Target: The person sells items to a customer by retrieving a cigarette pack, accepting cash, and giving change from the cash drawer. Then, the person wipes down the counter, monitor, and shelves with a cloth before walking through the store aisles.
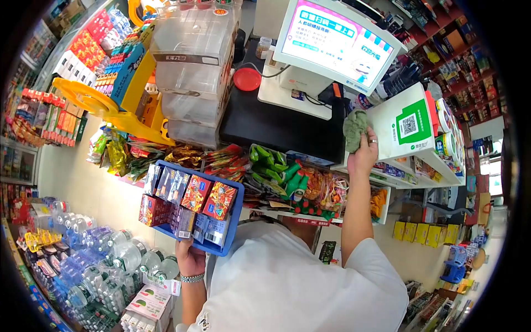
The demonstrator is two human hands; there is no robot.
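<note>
My left hand [189,259], with a metal band at its wrist, is closed on the lower edge of a blue plastic basket [237,213]. Several small printed boxes [219,200], some red and some dark or silver, stand in rows in that basket. On the other side, my right hand [363,154] is closed on a crumpled green cloth [354,130]. The cloth is against the left edge of a white shelf unit [390,105], beside the black counter top [254,119]. My left fingers are partly hidden beneath the basket.
A lit screen [334,44] stands on the counter near a red round lid [247,79]. Stacked clear bins [191,72] and a yellow rack [130,119] are at the left. Snack packets [268,166] hang along the counter front. Bottled drinks [127,254] crowd the lower left floor.
</note>
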